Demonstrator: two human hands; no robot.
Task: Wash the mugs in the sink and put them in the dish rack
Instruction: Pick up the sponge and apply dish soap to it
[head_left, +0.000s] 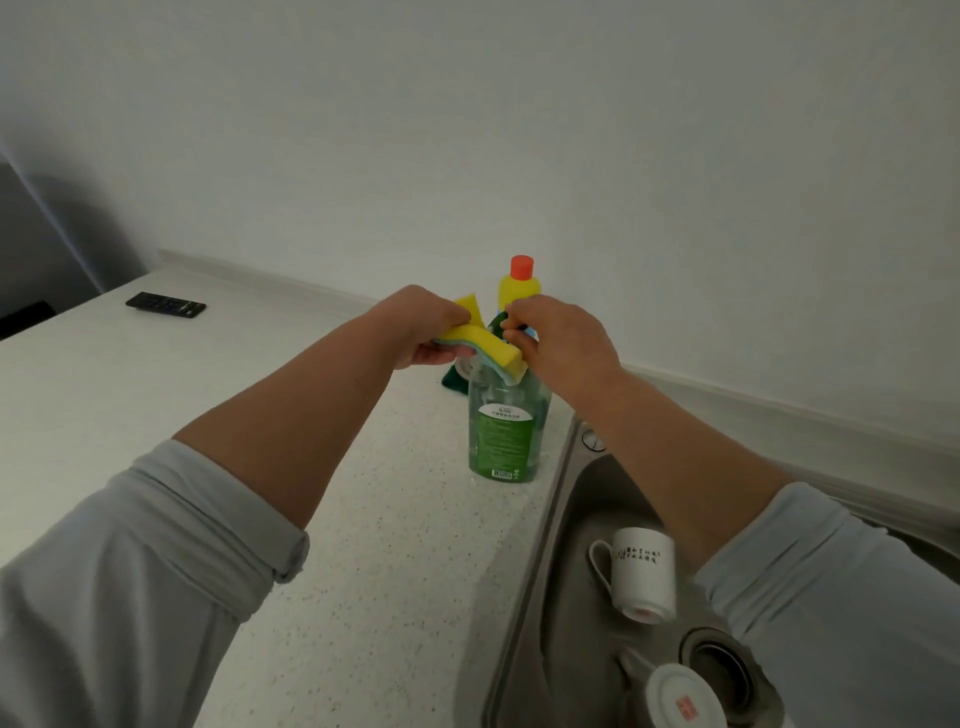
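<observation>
My left hand (423, 327) grips a yellow sponge (480, 338), bent, above a clear bottle of green dish soap (506, 426) that stands on the counter. My right hand (558, 338) rests on top of that bottle, its fingers curled over the pump, which is hidden. Two white mugs lie in the steel sink (566, 519): one (641, 571) on its side with dark writing and its handle to the left, the other (680, 699) bottom-up by the drain.
A yellow bottle with an orange cap (519, 283) stands behind the soap bottle by the wall. A dark green cloth (454, 376) lies beside it. A black remote control (166, 305) lies far left on the white speckled counter (363, 545). The sink drain (719, 670) is open.
</observation>
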